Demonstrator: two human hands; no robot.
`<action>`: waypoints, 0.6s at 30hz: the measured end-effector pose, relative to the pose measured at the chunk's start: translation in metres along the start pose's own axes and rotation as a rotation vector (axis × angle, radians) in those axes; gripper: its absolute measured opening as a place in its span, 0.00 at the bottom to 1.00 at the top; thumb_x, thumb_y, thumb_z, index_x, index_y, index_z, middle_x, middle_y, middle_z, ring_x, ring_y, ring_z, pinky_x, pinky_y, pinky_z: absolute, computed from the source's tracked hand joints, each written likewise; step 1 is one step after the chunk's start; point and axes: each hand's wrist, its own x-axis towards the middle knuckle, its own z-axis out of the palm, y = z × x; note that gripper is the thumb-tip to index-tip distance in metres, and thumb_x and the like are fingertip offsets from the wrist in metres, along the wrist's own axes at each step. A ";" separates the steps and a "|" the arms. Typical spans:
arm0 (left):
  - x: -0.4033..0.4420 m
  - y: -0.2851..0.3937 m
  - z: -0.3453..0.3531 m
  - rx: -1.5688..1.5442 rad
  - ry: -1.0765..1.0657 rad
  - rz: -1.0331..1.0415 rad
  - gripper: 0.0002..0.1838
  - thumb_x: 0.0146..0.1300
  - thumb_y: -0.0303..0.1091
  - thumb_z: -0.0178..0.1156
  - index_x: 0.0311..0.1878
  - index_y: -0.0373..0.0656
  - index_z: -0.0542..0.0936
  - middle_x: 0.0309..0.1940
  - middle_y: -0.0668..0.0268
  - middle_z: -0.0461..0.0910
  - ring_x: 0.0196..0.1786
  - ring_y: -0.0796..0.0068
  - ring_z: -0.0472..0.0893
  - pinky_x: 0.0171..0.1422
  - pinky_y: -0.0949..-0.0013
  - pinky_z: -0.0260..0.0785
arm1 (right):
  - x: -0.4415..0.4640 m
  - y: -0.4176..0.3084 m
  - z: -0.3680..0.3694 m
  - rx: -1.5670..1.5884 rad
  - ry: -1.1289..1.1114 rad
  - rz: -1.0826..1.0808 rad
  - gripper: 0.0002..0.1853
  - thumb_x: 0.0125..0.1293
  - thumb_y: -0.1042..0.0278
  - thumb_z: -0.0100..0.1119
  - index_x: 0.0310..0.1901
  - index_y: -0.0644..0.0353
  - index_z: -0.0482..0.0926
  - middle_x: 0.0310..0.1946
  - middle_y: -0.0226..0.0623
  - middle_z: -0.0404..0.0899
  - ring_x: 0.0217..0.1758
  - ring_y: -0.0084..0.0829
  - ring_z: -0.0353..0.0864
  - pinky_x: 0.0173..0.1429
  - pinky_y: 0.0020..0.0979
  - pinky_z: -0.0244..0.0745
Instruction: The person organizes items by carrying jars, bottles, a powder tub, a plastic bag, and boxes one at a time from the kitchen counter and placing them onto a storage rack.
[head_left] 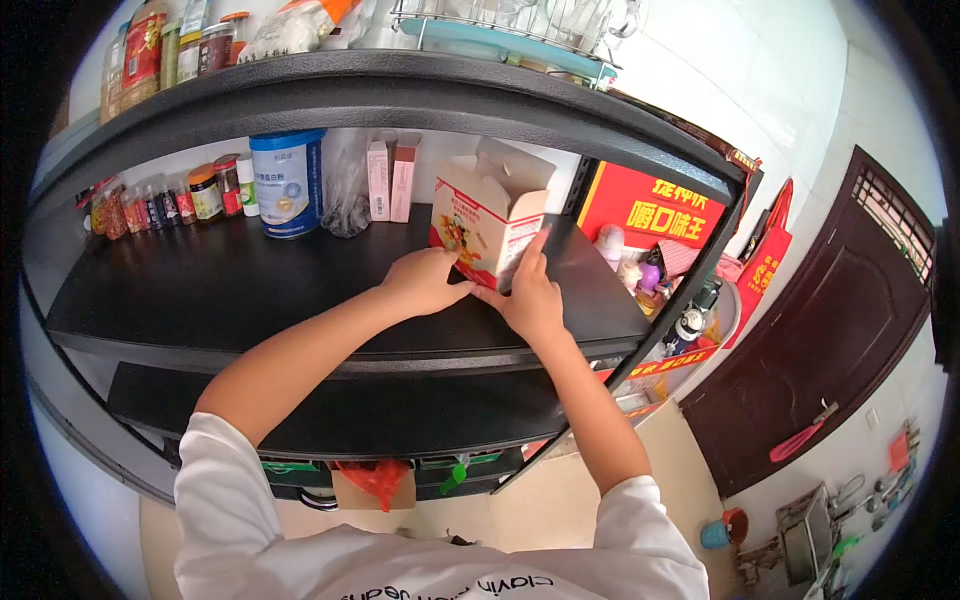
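An open-topped cardboard box, cream and red with a food picture on its front, stands slightly tilted on the black shelf. Its top flaps are raised; the contents are out of sight. My left hand holds its lower left front, fingertips partly hidden. My right hand grips the right side, fingers stretched up along the panel and thumb at the lower front edge. The thumbs nearly meet below the box. Behind it to the left stand two slim pink boxes.
Left on the same shelf are a blue and white can, a clear plastic bag and several spice jars. An upper shelf overhangs them. A red carton stands beyond the right frame. A brown door is farther right.
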 end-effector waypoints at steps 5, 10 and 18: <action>0.014 -0.029 -0.003 -0.042 0.021 0.047 0.37 0.60 0.55 0.60 0.61 0.32 0.69 0.52 0.46 0.77 0.54 0.50 0.78 0.59 0.56 0.70 | 0.033 0.011 0.036 0.099 -0.161 -0.144 0.68 0.53 0.48 0.70 0.68 0.73 0.20 0.63 0.64 0.63 0.58 0.53 0.75 0.54 0.41 0.76; 0.034 -0.060 0.011 -0.018 0.122 0.088 0.29 0.62 0.55 0.57 0.49 0.34 0.76 0.41 0.47 0.81 0.45 0.50 0.81 0.49 0.54 0.73 | 0.054 0.012 0.055 0.135 -0.247 -0.146 0.65 0.56 0.58 0.67 0.66 0.69 0.13 0.66 0.68 0.58 0.62 0.55 0.72 0.56 0.41 0.75; 0.062 -0.081 0.008 0.102 0.098 -0.030 0.20 0.64 0.47 0.56 0.48 0.39 0.77 0.37 0.49 0.81 0.41 0.48 0.81 0.47 0.50 0.73 | 0.087 0.009 0.087 0.133 -0.196 -0.177 0.61 0.58 0.60 0.63 0.67 0.69 0.15 0.58 0.67 0.69 0.54 0.56 0.77 0.54 0.43 0.76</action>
